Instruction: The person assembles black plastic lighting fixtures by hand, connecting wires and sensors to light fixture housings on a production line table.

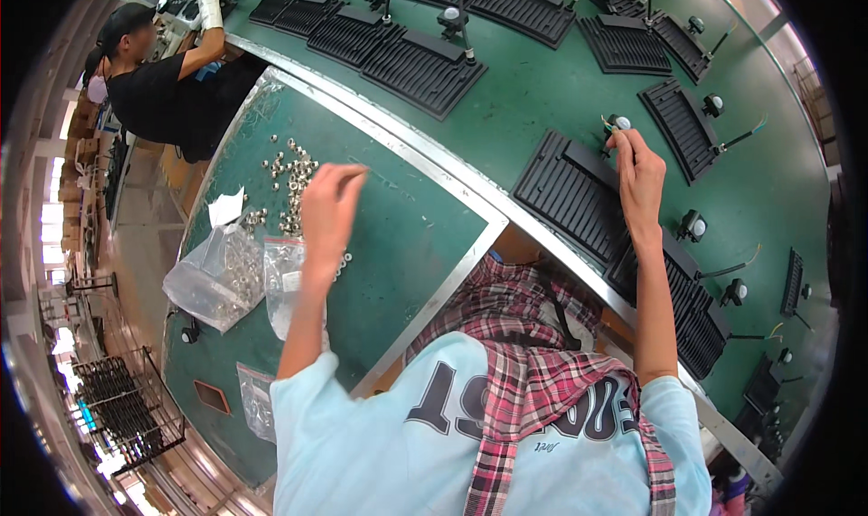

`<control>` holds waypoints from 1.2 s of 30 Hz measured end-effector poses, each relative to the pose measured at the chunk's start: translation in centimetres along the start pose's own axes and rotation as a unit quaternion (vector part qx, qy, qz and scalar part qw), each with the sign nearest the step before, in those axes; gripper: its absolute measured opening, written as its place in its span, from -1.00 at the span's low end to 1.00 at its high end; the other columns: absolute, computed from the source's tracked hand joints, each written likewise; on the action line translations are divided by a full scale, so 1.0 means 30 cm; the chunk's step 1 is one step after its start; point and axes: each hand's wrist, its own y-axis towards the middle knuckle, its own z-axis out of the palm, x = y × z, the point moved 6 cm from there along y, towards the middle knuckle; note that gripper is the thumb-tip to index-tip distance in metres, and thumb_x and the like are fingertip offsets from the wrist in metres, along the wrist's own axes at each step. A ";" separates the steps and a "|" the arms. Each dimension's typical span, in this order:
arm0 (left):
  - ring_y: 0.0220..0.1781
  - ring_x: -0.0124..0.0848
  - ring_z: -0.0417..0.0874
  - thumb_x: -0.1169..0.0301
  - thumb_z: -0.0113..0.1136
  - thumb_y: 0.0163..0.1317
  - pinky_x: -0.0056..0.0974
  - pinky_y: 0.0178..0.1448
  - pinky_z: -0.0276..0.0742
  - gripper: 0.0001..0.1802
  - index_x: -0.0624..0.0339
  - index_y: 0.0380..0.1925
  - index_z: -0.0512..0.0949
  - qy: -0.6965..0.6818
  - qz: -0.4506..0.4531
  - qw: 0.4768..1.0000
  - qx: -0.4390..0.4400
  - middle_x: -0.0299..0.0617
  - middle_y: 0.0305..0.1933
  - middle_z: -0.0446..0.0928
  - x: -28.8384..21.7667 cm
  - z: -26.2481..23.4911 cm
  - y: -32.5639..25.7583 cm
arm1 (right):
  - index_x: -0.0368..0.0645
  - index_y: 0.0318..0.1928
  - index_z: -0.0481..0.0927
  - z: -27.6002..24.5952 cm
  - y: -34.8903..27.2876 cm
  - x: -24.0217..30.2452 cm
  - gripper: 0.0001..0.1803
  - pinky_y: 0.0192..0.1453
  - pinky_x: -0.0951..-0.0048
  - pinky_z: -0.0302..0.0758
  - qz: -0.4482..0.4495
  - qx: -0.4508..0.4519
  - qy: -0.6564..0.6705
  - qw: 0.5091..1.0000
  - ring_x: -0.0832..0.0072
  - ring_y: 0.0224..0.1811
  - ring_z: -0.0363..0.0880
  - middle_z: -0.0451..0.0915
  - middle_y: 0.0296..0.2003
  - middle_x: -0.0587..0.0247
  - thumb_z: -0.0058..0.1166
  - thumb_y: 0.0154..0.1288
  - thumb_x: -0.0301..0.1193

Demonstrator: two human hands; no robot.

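Observation:
My right hand [640, 174] is closed in a pinch at the thin coloured wires [608, 124] of a black finned lamp housing [571, 191]. Beside its fingertips sits that housing's round white-domed sensor [620, 124]. My left hand [331, 211], a little blurred, hovers over the smaller green table just right of a scatter of small metal nuts [297, 174]. Its thumb and fingers are drawn together, and whatever is between them is too small to make out. Under the left wrist lies a clear bag [282, 286], with more nuts beside it.
A larger clear bag of metal parts [217, 276] and a brown rectangular object [212, 397] lie on the left table. Metal edging [434, 177] runs between the tables. More finned housings [425, 69] with sensors line the right table. At the far left another person [172, 91] works.

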 end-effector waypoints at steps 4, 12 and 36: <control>-0.35 -0.23 0.61 0.45 0.25 0.22 -0.21 -0.24 0.48 -0.91 0.20 -0.31 0.66 0.100 -0.052 0.993 0.026 -0.18 -0.31 0.56 0.110 -0.117 -0.129 | -0.27 -0.21 0.56 0.038 0.016 -0.005 -0.84 -0.46 0.33 0.29 -0.005 0.022 -0.024 0.999 0.40 -0.63 0.32 0.39 -0.62 0.16 -0.01 0.47 -0.43; -0.33 -0.23 0.64 0.45 0.32 0.14 -0.16 -0.24 0.50 -0.89 0.24 -0.36 0.65 0.244 0.004 0.966 0.086 -0.14 -0.33 0.59 0.180 -0.082 -0.195 | -0.29 -0.21 0.55 0.004 0.024 0.021 -0.86 -0.36 0.30 0.43 -0.121 -0.040 -0.017 0.992 0.24 -0.54 0.51 0.53 -0.53 0.05 -0.02 0.46 -0.46; -0.08 -0.43 0.66 0.53 0.25 0.31 -0.37 0.12 0.59 -0.72 0.44 -0.01 0.57 -0.607 -0.138 0.751 0.219 -0.07 -0.09 0.65 -0.451 0.643 0.138 | -0.27 -0.30 0.63 0.022 -0.030 0.011 -0.72 -0.39 0.42 0.36 0.034 0.202 0.180 0.962 0.50 -0.56 0.40 0.55 -0.58 0.23 0.00 0.39 -0.30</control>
